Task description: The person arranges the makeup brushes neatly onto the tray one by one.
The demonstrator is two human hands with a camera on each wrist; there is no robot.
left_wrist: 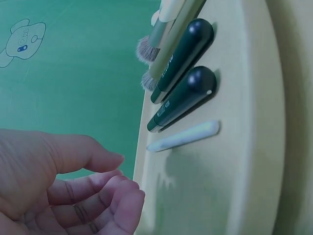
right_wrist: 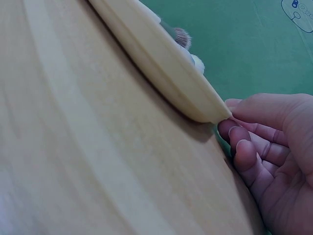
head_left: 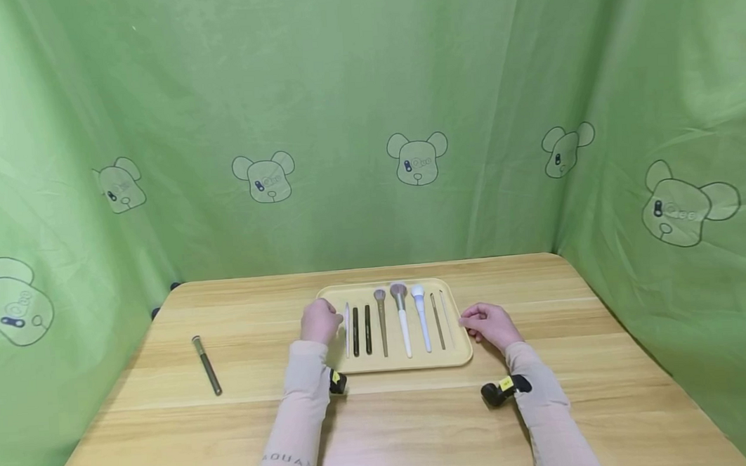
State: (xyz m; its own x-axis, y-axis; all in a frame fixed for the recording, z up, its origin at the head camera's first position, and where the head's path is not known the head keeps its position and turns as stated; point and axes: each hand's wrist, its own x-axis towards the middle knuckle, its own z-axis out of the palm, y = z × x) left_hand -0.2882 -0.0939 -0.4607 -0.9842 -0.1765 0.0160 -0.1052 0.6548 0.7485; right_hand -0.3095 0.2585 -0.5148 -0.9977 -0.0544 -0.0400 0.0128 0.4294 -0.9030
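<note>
A pale yellow tray (head_left: 395,364) lies at the middle of the table with several makeup brushes in a row. My right hand (head_left: 490,324) pinches the tray's right rim between thumb and fingers, as the right wrist view shows. Over the left side of the tray is my left hand (head_left: 321,321), its fingers loosely bent and holding nothing. Nearest to it lies a slim white stick (left_wrist: 183,136), beside two black-handled tools (left_wrist: 183,98). Farther right are a tan brush (head_left: 383,324), a large white-handled brush (head_left: 404,323), a pale blue brush (head_left: 423,322) and two thin ones.
A dark-handled brush (head_left: 207,365) lies alone on the wooden table (head_left: 415,428), left of the tray. Green curtains (head_left: 340,87) with bear-head prints surround the table at the back and sides.
</note>
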